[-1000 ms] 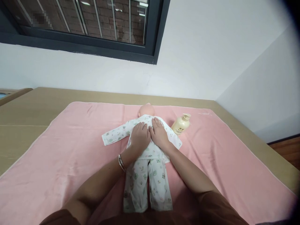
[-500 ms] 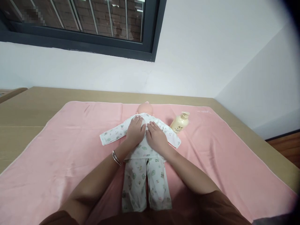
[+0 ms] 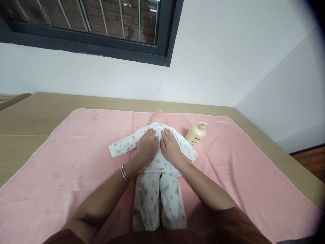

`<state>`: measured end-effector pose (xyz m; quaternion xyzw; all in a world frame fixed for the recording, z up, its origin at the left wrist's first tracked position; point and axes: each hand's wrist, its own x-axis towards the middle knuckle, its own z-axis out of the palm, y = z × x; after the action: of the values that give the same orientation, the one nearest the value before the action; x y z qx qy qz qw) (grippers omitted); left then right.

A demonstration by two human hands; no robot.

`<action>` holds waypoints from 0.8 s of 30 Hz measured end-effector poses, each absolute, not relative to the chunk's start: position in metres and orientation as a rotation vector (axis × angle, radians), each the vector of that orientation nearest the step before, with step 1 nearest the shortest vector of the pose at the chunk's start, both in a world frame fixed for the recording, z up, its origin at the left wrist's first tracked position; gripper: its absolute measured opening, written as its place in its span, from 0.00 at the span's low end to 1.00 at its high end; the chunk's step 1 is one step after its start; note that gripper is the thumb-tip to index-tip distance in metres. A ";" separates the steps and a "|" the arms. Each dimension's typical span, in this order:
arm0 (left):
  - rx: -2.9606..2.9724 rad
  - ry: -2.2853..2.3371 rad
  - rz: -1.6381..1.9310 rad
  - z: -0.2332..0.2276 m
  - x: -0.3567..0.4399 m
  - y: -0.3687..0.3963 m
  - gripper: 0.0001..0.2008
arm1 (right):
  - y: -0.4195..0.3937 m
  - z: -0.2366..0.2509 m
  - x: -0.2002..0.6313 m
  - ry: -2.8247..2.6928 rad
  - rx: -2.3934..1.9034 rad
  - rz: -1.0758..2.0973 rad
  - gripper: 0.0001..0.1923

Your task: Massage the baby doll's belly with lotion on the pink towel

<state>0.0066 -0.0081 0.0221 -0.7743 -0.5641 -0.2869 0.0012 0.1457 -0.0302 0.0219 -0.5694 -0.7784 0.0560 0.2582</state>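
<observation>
A baby doll (image 3: pixel 158 118) lies on a pink blanket (image 3: pixel 88 149), its head toward the wall and its face not visible. It wears a white printed top (image 3: pixel 158 162) with the sleeves spread wide and matching trousers (image 3: pixel 147 200). My left hand (image 3: pixel 147 144) rests flat on the left side of the top's upper part, fingers stretched toward the head. Beside it, my right hand (image 3: pixel 170 145) lies flat on the right side, a narrow strip of cloth between the two. Neither hand grasps anything.
A cream pump bottle (image 3: pixel 196 134) leans or lies tilted by the right sleeve. The blanket covers much of a wooden surface (image 3: pixel 58 101), which meets a white wall (image 3: pixel 122 79). Above is a dark-framed window (image 3: pixel 142 56) with bars. Another wall stands at the right.
Both hands have shifted slightly on the top; the right hand has slid a little toward the doll's head and outward, widening the gap between them. The doll and bottle stay in place.
</observation>
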 end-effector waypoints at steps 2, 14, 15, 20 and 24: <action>-2.461 -1.732 -0.922 0.017 0.007 -0.004 0.22 | -0.038 0.021 0.141 -2.103 -1.558 0.102 0.26; -2.419 -1.652 -1.181 -0.003 0.011 -0.004 0.22 | -0.021 0.014 0.155 -2.018 -1.469 0.258 0.27; -2.420 -1.654 -1.188 -0.003 0.010 -0.004 0.22 | -0.021 0.013 0.155 -2.016 -1.467 0.260 0.27; -2.426 -1.664 -1.183 -0.003 0.010 -0.004 0.22 | -0.024 0.011 0.153 -2.010 -1.469 0.265 0.26; -2.421 -1.656 -1.173 -0.002 0.010 -0.005 0.22 | -0.023 0.013 0.153 -2.009 -1.468 0.274 0.27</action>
<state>0.0101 -0.0050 -0.0019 -0.7663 -0.5241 -0.3714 -0.0085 0.1534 -0.0230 0.0129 -0.5569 -0.7621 0.1038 0.3137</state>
